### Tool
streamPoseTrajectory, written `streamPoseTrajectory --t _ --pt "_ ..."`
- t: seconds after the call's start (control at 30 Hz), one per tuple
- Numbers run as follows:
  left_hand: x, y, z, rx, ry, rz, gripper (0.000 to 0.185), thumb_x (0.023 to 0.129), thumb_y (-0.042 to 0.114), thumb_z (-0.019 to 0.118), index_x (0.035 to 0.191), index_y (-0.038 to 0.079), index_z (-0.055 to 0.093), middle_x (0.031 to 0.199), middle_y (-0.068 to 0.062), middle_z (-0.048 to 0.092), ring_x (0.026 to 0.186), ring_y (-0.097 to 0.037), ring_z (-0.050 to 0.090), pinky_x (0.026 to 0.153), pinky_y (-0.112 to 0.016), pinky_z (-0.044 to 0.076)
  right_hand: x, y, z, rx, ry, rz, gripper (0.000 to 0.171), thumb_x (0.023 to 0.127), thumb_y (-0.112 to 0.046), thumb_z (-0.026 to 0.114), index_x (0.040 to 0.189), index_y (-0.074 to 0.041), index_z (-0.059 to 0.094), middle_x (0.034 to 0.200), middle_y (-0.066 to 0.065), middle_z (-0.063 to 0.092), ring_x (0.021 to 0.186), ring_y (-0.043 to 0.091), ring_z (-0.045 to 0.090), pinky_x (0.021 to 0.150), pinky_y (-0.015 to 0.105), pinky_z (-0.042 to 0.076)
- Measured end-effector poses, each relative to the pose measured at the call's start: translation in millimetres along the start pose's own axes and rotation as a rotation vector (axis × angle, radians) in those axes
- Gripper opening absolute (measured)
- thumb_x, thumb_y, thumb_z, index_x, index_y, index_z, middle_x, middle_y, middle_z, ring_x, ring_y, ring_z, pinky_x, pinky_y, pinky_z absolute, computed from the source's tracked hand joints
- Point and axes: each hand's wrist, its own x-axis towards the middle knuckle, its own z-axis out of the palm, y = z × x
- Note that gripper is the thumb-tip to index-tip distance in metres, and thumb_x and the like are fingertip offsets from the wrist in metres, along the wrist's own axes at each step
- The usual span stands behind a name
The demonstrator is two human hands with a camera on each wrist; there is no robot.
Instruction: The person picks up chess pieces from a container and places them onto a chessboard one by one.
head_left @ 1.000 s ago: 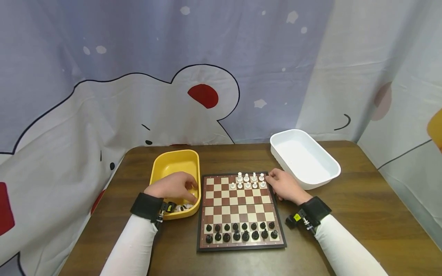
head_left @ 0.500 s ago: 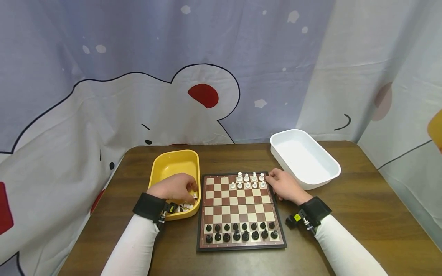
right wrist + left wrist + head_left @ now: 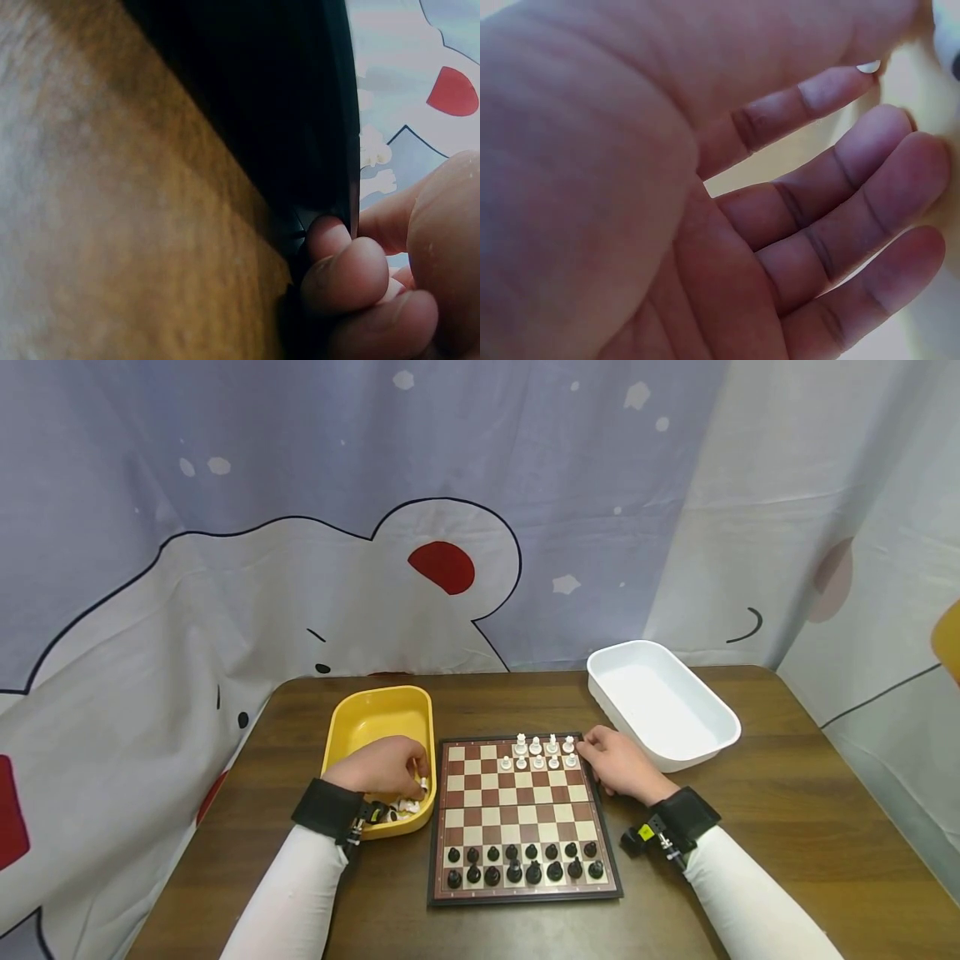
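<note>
My left hand [image 3: 382, 766] reaches down into the yellow bin [image 3: 378, 692], its fingertips among small white chess pieces [image 3: 407, 807]. Close up, a white piece [image 3: 949, 34] shows past the thumb; the other fingers [image 3: 900, 180] lie slightly bent and apart. Whether thumb and index finger pinch a piece I cannot tell. My right hand [image 3: 621, 762] grips the far right edge of the chessboard [image 3: 491, 818], fingers [image 3: 345, 274] curled against its dark underside. White pieces [image 3: 537, 748] stand on the right of the far two rows. Black pieces [image 3: 513, 872] line both near rows.
A white bin [image 3: 660, 702] stands beyond my right hand at the back right. The wooden table [image 3: 810, 827] extends to both sides of the board. Behind its far edge hangs a patterned curtain [image 3: 345, 593].
Inside the yellow bin my left hand has shifted slightly, and a white piece now shows at its fingertips. The right hand and the pieces on the board stay as they were.
</note>
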Motion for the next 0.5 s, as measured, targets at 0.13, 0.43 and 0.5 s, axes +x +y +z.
streamPoseTrajectory --t 0.13,0.43,0.5 --pt "0.4 -0.2 -0.6 -0.012 -0.002 0.003 0.022 0.087 0.013 0.094 0.100 0.011 0.076 0.085 0.001 0.069 0.071 -0.017 0.066 0.067 -0.033 0.058 -0.5 -0.6 0.0 0.002 -0.001 -0.010 0.029 0.116 -0.028 0.053 0.119 0.000 0.063 0.068 0.007 0.062 0.043 0.019 0.056 0.043 0.034 0.044" --pt "0.8 -3.6 -3.3 0.006 0.055 0.000 0.024 0.082 0.002 0.085 0.098 0.010 0.068 0.083 -0.002 0.064 0.076 -0.022 0.060 0.070 -0.037 0.052 -0.9 -2.4 -0.7 0.003 0.004 -0.016 0.028 0.116 -0.026 0.053 0.117 0.000 0.063 0.067 0.006 0.061 0.042 0.018 0.055 0.042 0.033 0.044" --pt "0.3 -4.7 -4.2 0.012 0.062 0.007 0.027 0.083 0.001 0.086 0.098 0.011 0.067 0.083 -0.003 0.062 0.077 -0.022 0.060 0.072 -0.038 0.051 -1.1 -2.3 -0.6 0.003 0.004 -0.018 0.028 0.116 -0.026 0.053 0.117 0.000 0.062 0.067 0.007 0.061 0.042 0.018 0.055 0.043 0.033 0.044"
